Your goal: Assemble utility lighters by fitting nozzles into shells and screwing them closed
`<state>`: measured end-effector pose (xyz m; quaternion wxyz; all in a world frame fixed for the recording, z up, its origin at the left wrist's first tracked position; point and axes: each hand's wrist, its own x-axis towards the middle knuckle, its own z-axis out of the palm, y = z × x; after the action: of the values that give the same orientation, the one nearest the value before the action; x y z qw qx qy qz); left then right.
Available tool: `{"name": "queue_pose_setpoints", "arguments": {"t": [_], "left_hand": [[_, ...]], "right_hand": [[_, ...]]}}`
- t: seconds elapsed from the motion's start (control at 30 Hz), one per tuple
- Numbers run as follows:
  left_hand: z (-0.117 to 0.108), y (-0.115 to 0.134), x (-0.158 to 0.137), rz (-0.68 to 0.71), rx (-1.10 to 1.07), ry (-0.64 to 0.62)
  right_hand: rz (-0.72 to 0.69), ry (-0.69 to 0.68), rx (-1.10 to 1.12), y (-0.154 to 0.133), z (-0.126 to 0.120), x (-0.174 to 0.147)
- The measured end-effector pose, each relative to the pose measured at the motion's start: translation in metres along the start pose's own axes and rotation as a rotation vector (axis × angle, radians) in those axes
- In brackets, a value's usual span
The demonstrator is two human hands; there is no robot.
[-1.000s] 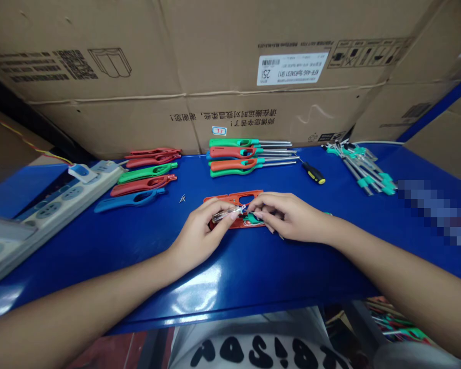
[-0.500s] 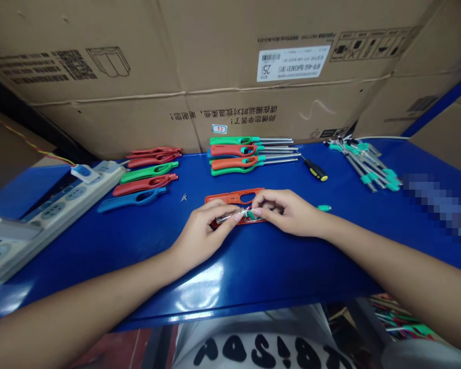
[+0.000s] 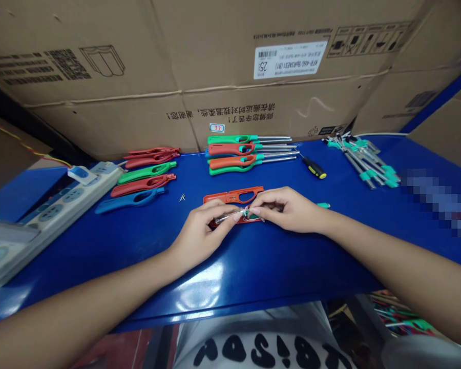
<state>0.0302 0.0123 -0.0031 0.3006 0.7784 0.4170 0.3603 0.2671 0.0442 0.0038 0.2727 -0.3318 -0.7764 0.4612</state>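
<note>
My left hand [image 3: 200, 236] is closed around a clear fuel tank [image 3: 226, 217], thumb and fingers along its sides. The fingers of my right hand [image 3: 292, 211] are pinched at the tank's right end, by a small green part [image 3: 247, 211] and thin wires. What exactly they grip is partly hidden. Beneath both hands lies one orange lighter shell half [image 3: 256, 220], mostly covered. Its matching orange shell half [image 3: 217, 198] rests just behind, inner side up. A green tip [image 3: 323, 205] shows beyond my right wrist.
Several coloured lighter shells [image 3: 144, 177] lie at left, near a power strip [image 3: 57, 207]. Small screws [image 3: 182, 197] sit left of my hands. Assembled lighters [image 3: 232, 149], a screwdriver [image 3: 314, 168] and metal lighter tubes [image 3: 364, 164] line the back, before a cardboard wall [image 3: 130, 118].
The view shifts slightly. My right fingers have moved a little at the tank's end, and less of the green part shows. The left hand keeps its hold on the tank.
</note>
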Motion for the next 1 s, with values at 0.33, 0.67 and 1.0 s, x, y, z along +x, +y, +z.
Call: {"name": "queue_pose_setpoints", "arguments": {"t": [0.33, 0.67, 1.0], "left_hand": [[-0.0007, 0.0009, 0.0015, 0.004, 0.01, -0.006], [-0.001, 0.0025, 0.0016, 0.026, 0.014, -0.012], [-0.0003, 0.0023, 0.0002, 0.03, -0.004, -0.016]], "right_hand": [[-0.03, -0.001, -0.061, -0.0011, -0.0014, -0.0003], [-0.033, 0.009, -0.062, 0.0007, -0.0008, -0.0006], [0.0, 0.021, -0.034, 0.0019, -0.0001, -0.0002]]}}
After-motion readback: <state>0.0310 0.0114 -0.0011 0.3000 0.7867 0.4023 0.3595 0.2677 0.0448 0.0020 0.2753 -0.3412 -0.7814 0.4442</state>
